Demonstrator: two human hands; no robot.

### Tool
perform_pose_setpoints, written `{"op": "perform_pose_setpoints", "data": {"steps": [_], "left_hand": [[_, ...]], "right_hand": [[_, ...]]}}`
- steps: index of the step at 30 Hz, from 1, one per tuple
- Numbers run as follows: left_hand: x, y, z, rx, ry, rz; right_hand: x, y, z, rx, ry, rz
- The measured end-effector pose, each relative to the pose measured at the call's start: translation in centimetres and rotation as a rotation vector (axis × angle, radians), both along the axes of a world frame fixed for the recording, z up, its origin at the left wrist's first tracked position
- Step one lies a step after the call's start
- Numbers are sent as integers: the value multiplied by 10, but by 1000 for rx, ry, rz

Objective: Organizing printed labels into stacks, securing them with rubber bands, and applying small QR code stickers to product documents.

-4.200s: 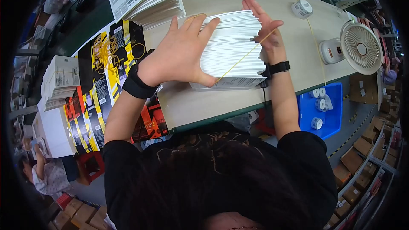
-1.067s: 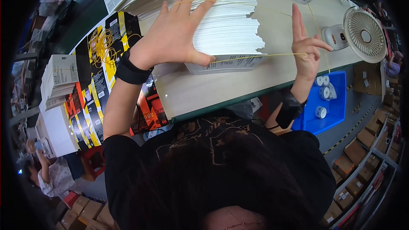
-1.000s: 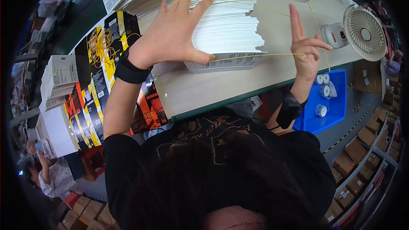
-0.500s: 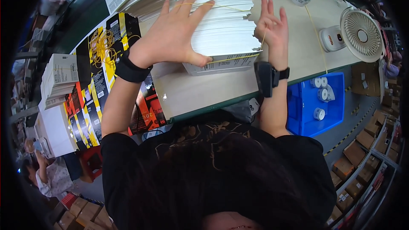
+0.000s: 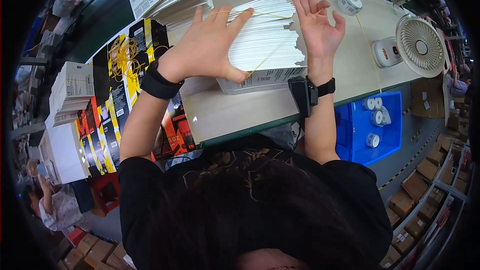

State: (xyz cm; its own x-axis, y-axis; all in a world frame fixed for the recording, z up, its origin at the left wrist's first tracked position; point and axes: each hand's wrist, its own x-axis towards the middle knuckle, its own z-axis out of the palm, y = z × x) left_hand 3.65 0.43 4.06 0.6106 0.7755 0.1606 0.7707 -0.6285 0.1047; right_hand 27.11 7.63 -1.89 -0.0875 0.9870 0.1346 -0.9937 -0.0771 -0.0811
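A thick bundle of flat white cartons [image 5: 265, 45] stands on the table, layered edges upward and a printed face toward me. My left hand [image 5: 202, 47] spans the bundle's left part, thumb at the near side and fingers at the far side. A thin yellow rubber band [image 5: 265, 60] stretches from the left thumb and fingers across the bundle toward my right hand [image 5: 320, 27]. Beyond the bundle's right end, that hand is raised, palm toward me, with the band hooked at a bent finger and the other fingers extended. Both wrists wear black straps.
More flat cartons [image 5: 170, 0] lie at the back left, and another stack [image 5: 72, 87] at the far left. Loose rubber bands [image 5: 122, 55] lie on printed sheets. On the right are a label roll [image 5: 350, 4], a white fan [image 5: 420, 47] and a blue bin [image 5: 370, 145] holding rolls.
My right hand has risen away from the bundle's right end, drawing the band with it. The band has left the near face and crosses the top edges. My left hand stays on the bundle.
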Motion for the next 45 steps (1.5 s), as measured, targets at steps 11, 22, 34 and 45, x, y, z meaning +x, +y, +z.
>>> {"op": "perform_pose_setpoints", "data": {"steps": [11,22,34,45], "left_hand": [[0,0,0,-23,-18,-5],[-2,-2,1,-69,-59,-11],[-2,-3,-3,-19,-41,2],[-2,-4,-5,5,-46,-1]], "right_hand": [[-43,-2,48,-246,-115,-389],[6,25,-15,-358,161,414],[45,-34,-15,-477,706,481],[56,-49,6,-514,975,515]]}}
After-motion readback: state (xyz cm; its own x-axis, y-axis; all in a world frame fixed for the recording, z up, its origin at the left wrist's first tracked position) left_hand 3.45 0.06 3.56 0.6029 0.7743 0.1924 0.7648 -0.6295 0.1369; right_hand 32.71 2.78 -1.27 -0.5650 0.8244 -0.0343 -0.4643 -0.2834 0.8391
